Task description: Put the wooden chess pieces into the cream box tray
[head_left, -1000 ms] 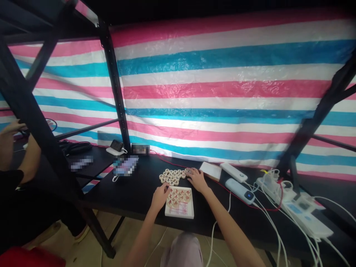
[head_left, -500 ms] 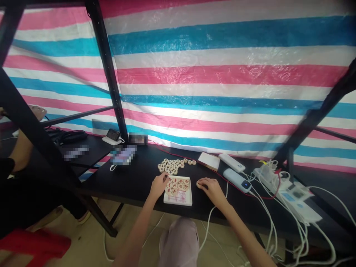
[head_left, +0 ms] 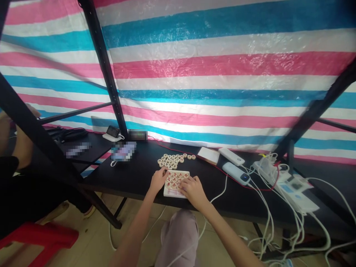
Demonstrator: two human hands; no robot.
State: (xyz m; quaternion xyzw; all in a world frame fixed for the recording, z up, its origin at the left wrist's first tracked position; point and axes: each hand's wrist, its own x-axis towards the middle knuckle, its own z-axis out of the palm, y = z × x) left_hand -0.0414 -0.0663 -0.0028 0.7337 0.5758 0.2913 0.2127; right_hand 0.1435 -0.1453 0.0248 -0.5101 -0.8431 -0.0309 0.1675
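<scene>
Right hand (head_left: 194,190) has come inward since the earlier frame, when its fingertips were on a piece beside the tray (head_left: 172,195); from my end I now see it over the tray's right side, fingers bent and pointing down. Those fingers hide what lies beneath them, so I cannot tell whether they grasp a piece or have released it. My view has the left hand (head_left: 158,180) at the tray's far left corner, much as it was, fingertips at the rim; whether they pinch it I cannot tell. Inside the tray, I see pieces (head_left: 174,180) with red marks set in rows toward the far side, while pink lines show on the bare floor at the near side. Just behind the tray, I see loose pieces (head_left: 170,162) bunched on the black table (head_left: 133,181), a short row trailing off to the right. Farther right, I make out a white box (head_left: 208,155), two power banks (head_left: 236,174) and a power strip (head_left: 294,191) amid cables. At my far left, another person's arm (head_left: 23,146) shows behind the black frame (head_left: 36,137).
</scene>
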